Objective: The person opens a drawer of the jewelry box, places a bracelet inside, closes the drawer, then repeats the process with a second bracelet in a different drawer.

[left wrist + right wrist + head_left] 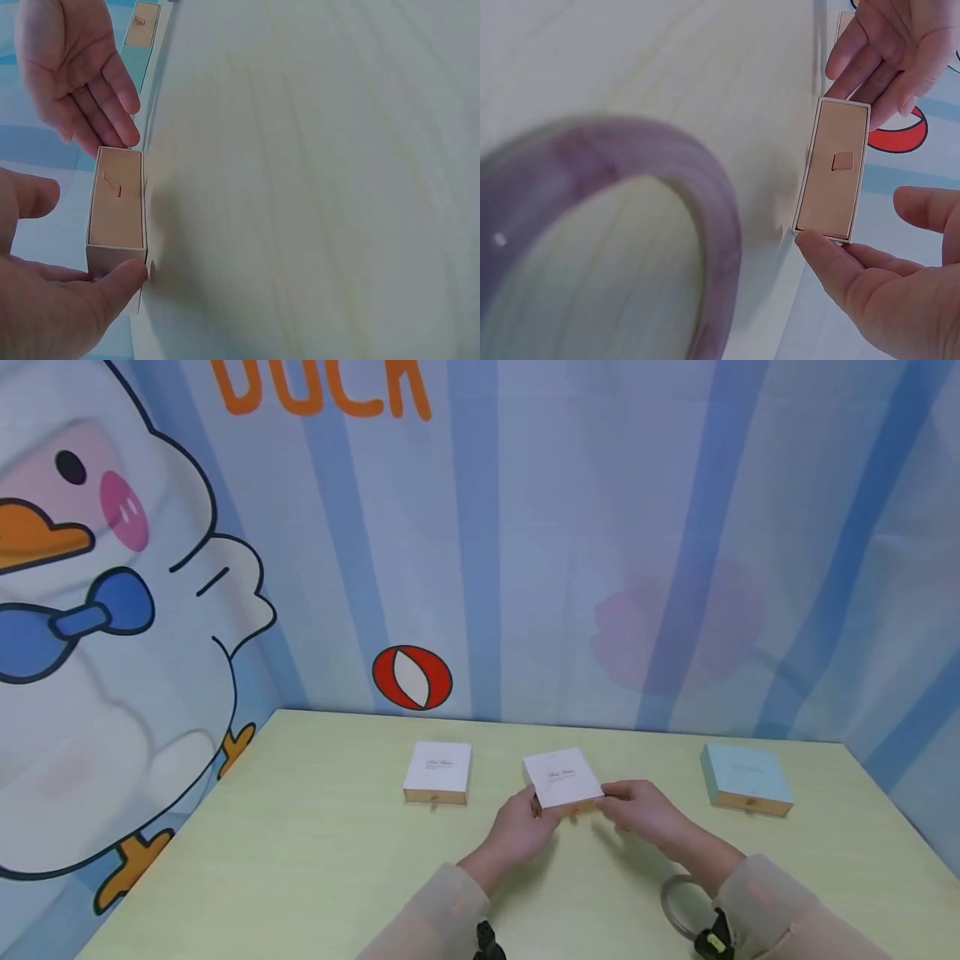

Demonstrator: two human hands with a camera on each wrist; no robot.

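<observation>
A small square white box (561, 777) with dark lettering on its lid sits between my two hands, turned slightly askew. Its tan front face (120, 199) has a small pull tab. At its left end my left hand (517, 827) presses with nearly straight fingers; in the left wrist view the thumb (37, 196) stands off the box. My right hand (647, 810) touches the opposite end with extended fingers. The right wrist view shows the box (834, 172) from the front, with fingertips at both ends and the right thumb (924, 208) apart from it.
Another white box (438, 766) stands to the left on the pale yellow-green table (315, 827). On the right is a mint box (746, 772) with a tan front. A bangle (724, 255) hangs at my right wrist. Behind the table rises a striped blue backdrop (555, 543) with a cartoon duck.
</observation>
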